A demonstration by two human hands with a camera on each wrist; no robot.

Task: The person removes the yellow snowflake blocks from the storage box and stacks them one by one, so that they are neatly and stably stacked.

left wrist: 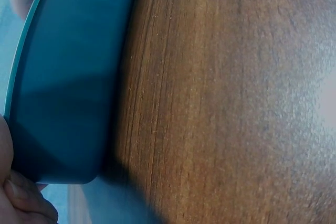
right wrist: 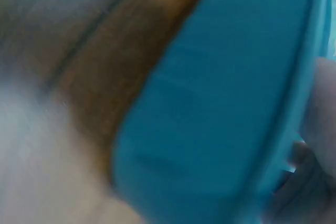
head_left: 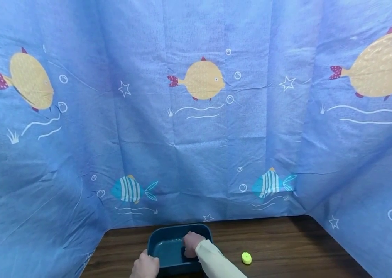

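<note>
A dark teal plastic basin (head_left: 169, 250) with rounded corners sits on the wooden table. My left hand (head_left: 145, 265) grips its rim at the near left corner; in the left wrist view, curled fingers (left wrist: 29, 198) show at the basin's end. Over the right part of the basin, my right hand (head_left: 193, 244) reaches down inside the walls, its fingers bent downward. At the right edge of the right wrist view, part of that hand (right wrist: 323, 121) appears blurred behind the basin's rim. I cannot tell whether it holds anything.
A small bright yellow-green piece with a scalloped edge (head_left: 246, 258) lies on the brown table (head_left: 279, 239), right of the basin. A blue curtain (head_left: 196, 162) printed with fish encloses the table at the back and both sides.
</note>
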